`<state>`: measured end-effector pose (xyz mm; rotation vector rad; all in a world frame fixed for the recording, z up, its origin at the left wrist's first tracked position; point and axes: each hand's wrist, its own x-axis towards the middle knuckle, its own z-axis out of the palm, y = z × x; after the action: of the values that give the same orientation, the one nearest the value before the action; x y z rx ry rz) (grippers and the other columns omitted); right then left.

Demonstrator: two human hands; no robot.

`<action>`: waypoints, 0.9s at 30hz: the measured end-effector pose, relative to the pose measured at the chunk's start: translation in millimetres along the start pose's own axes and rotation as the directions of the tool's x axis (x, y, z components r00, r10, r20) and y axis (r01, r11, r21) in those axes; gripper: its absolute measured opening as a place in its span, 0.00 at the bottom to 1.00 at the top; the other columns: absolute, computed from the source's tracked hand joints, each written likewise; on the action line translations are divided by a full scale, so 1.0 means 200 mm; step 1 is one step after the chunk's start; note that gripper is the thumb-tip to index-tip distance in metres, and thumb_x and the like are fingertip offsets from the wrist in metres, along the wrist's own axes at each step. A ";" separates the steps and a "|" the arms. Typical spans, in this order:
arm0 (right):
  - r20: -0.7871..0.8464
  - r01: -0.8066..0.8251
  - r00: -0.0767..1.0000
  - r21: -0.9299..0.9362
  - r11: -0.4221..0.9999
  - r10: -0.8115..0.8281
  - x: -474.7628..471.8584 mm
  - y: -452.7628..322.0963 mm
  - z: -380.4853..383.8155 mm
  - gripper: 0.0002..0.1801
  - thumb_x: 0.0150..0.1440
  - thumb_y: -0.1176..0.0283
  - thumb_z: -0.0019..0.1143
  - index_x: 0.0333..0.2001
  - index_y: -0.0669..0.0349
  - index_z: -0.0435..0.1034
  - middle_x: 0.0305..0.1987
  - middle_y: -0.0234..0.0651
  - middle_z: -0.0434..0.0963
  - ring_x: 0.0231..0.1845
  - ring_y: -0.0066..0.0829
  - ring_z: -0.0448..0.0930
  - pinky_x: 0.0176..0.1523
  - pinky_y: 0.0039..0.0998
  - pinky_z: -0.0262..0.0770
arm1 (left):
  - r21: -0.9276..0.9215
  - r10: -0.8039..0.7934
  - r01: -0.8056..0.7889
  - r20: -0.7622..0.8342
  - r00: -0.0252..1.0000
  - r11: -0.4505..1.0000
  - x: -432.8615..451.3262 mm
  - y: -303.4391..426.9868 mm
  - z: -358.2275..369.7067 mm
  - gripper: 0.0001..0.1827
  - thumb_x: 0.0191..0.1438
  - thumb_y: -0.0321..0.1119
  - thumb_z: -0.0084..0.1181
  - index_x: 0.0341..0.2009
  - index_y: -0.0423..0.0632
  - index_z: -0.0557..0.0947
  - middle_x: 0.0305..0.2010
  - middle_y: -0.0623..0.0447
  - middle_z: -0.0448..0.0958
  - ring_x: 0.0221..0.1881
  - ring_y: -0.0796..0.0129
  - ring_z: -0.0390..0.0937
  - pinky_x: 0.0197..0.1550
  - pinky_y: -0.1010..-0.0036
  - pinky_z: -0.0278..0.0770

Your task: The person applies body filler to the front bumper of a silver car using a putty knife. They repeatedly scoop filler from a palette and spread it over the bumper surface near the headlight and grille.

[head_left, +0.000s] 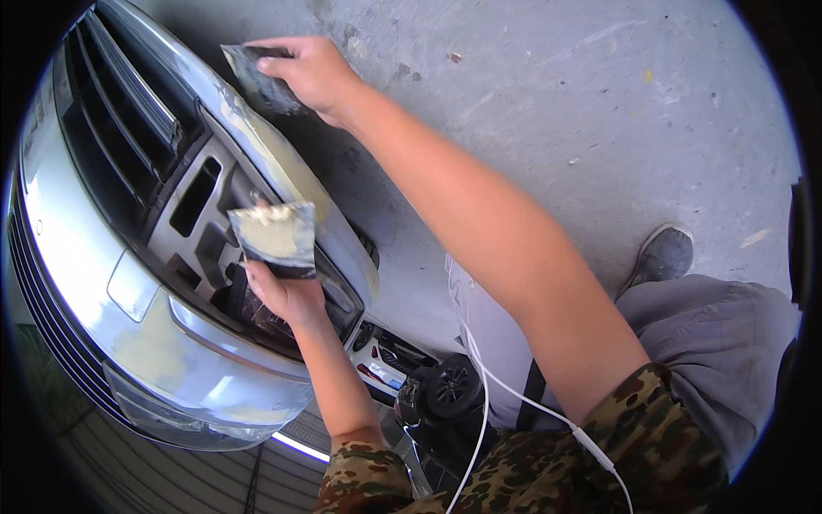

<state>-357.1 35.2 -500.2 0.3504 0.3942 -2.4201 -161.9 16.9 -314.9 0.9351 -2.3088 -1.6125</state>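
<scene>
My right hand [314,74] pinches a dark, putty-smeared flat spreader [263,83] between thumb and fingers, over the far part of a car bumper's edge. Lower down, my left hand [286,292] grips a square flat plate [273,234] with a thick layer of cream body filler [276,231] on it, above the opening in the silver bumper [212,360]. Pale filler streaks run along the bumper's narrow edge [276,154], and another filler patch [151,340] lies on its broad face.
A black grille [122,109] and a clear headlamp [173,411] sit in the car's front. Beneath is a grey concrete floor [546,83] with spots. A black wheel [453,385] and a white vehicle [385,366] appear near the bottom. A white cable [526,401] hangs across my body.
</scene>
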 end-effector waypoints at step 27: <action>0.108 -0.056 0.991 -0.215 0.975 0.080 -0.43 0.04 -0.17 0.15 0.64 0.76 0.57 0.53 0.59 0.83 0.49 0.40 0.88 0.49 0.27 0.85 0.59 0.31 0.79 | 0.082 0.099 -0.100 0.018 0.995 0.992 0.22 -0.11 0.01 0.35 0.75 0.59 0.32 0.70 0.43 0.70 0.78 0.49 0.61 0.81 0.60 0.51 0.83 0.57 0.41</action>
<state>-281.4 90.3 -502.8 0.1265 0.5722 -2.2919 -188.2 -11.3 -344.7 0.8138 -2.4069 -1.5002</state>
